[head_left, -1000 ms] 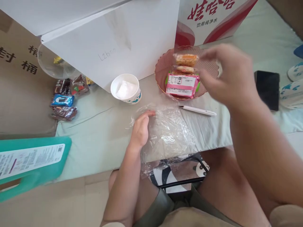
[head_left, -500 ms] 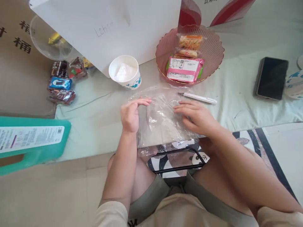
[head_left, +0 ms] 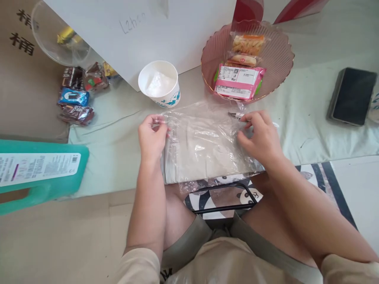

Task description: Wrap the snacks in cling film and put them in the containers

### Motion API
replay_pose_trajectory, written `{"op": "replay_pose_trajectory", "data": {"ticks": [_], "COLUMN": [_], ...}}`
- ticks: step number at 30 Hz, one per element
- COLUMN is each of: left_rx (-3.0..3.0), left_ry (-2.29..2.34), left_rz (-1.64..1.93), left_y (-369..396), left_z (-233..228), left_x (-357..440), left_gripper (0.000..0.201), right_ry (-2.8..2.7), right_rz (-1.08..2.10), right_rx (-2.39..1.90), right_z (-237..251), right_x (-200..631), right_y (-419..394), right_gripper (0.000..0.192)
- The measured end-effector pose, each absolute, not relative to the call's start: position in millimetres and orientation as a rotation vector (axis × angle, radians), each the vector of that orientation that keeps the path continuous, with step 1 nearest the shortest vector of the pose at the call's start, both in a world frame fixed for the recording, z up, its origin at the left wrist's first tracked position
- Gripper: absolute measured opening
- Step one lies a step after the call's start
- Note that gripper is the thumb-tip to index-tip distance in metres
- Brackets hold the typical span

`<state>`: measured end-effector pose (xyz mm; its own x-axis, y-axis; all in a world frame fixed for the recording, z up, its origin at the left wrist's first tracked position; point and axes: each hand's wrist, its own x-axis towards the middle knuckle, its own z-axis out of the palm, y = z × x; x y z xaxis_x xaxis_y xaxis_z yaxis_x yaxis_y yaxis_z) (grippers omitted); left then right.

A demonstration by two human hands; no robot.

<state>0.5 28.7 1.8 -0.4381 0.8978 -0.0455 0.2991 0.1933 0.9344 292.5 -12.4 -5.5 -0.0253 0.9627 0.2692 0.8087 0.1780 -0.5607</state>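
Near the paper cup (head_left: 170, 98), pinched clear film (head_left: 204, 146) in left hand (head_left: 152, 138), couldn't tell the grip of right hand (head_left: 262, 138); got film spread, not yet smooth!

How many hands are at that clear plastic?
2: the left hand at the left side of the clear plastic, the right hand at its right side.
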Motion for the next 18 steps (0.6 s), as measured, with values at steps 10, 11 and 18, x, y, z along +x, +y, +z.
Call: {"op": "replay_pose_trajectory", "data": {"ticks": [10, 11, 18], "left_rx": [0.999, 0.975, 0.924], "left_ry": [1.777, 1.739, 1.489], "left_rz": [1.455, 1.477, 1.526], "left_y": [33.9, 33.5, 29.0], "left_z": [6.2, 8.1, 20.9], "left_x": [-7.2, -6.6, 1.3], "left_gripper": [0.022, 0.022, 0.023], "right_ry": [-1.708, -1.688, -1.430], "right_rz": [0.486, 0.504, 1.058], "right_rx": [-1.823, -1.804, -1.466], "right_z": [-2.0, -2.4, -9.3], "right_x": [300.3, 301.4, 297.6], "right_y": [-8.5, -8.5, -7.1], "right_gripper": [0.049, 0.047, 0.034]}}
